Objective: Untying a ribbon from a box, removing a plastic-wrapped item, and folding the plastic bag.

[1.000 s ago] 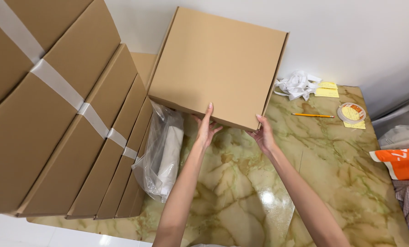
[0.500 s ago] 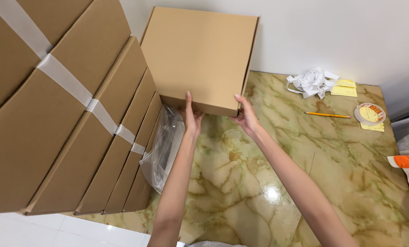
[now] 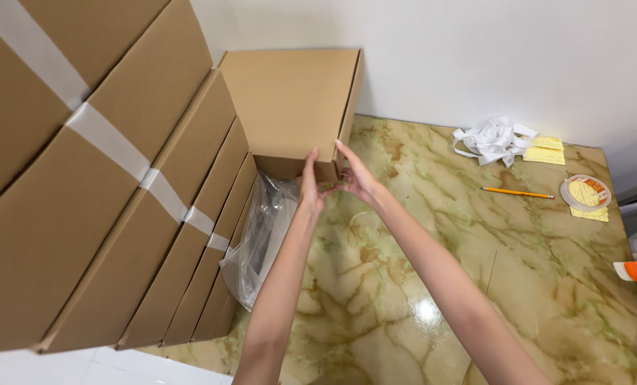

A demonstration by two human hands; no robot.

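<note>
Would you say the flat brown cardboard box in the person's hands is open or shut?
Shut: the flat brown cardboard box shows an unbroken top with no raised flap, while the left hand and right hand hold its near edge.

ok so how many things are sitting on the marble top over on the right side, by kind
crumpled white paper strips: 1
yellow notes: 2, one by the strips and one under the tape roll
pencil: 1
tape roll: 1
total: 5
</note>
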